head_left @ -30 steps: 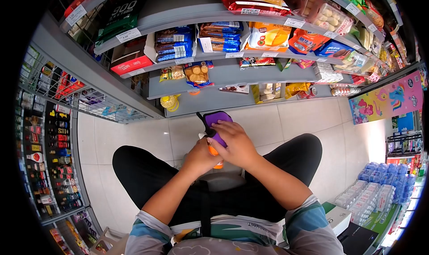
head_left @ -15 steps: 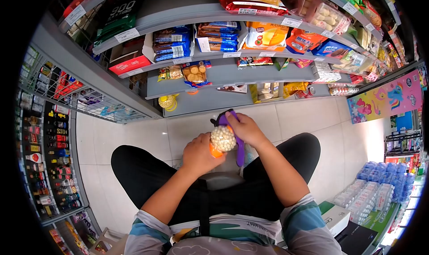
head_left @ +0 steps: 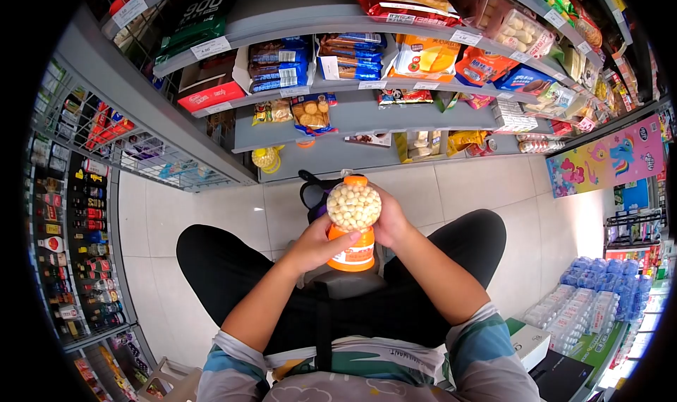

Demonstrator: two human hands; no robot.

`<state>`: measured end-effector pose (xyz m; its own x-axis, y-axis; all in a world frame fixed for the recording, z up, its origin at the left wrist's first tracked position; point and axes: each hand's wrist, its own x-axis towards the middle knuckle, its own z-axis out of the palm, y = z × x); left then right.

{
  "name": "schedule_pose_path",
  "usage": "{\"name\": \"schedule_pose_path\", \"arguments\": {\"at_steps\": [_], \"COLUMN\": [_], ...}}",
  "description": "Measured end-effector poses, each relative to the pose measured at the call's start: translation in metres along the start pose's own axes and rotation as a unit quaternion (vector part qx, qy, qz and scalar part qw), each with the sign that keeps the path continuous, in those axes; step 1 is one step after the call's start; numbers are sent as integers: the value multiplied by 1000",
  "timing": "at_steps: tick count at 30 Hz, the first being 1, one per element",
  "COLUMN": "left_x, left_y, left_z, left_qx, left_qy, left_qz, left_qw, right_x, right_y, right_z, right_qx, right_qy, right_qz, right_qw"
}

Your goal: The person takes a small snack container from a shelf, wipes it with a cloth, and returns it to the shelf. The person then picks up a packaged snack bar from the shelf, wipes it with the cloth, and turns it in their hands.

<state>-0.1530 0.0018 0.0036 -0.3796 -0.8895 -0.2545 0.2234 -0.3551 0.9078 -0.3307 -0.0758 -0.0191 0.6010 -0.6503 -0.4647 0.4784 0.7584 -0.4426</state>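
Note:
A clear round candy jar (head_left: pixel 353 206) full of small cream-coloured balls, with an orange cap and an orange labelled base, is held between my hands above my lap. My left hand (head_left: pixel 314 247) is closed on its left side, the thumb lying across the orange base. My right hand (head_left: pixel 390 220) is wrapped against the jar's right side, its fingers mostly hidden behind. A black and purple item (head_left: pixel 315 194) with a loop shows behind the jar on the left; whether a hand holds it is hidden.
Grey store shelves (head_left: pixel 303 130) with packaged snacks stand in front. On the bottom shelf sits a similar yellow jar (head_left: pixel 266 159). A wire-sided rack (head_left: pixel 134 148) is at left. Packs of bottled water (head_left: pixel 575 310) stand at right. Below my hands is a grey seat (head_left: pixel 345 281).
The jar has turned from tilted to upright, with its cap up and label visible. My right hand has moved down behind its right side. The purple item has shifted left, behind the jar.

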Motion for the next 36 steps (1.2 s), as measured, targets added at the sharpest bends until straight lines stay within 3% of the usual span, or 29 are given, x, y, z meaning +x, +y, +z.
{"name": "schedule_pose_path", "arguments": {"at_steps": [6,13,16,18,28,31,33,36], "left_x": [7,11,8,8,12,13,13,13], "left_y": [4,-1,8,8,9,7,9,4], "left_z": [-5,-15,-13,-13,-19,-18,-17,-17], "left_qx": [-40,89,208,336,493,502,506,506], "left_qy": [93,199,230,271,292,284,269,245], "left_qz": [-24,10,14,-15,-110,-115,-147,-169], "left_qw": [995,976,951,902,812,809,806,810], "right_x": [3,5,5,5,8,4,-6,-14], "right_y": [-3,-3,0,1,8,6,-2,-7], "right_z": [8,5,3,3,-12,-7,0,13], "right_qx": [25,-29,-69,-101,-194,-299,-567,-628], "right_qy": [33,96,109,129,172,165,135,81], "right_qz": [-40,-31,-42,-42,-73,-115,-137,-163], "right_qw": [998,994,991,986,963,933,801,757]}}
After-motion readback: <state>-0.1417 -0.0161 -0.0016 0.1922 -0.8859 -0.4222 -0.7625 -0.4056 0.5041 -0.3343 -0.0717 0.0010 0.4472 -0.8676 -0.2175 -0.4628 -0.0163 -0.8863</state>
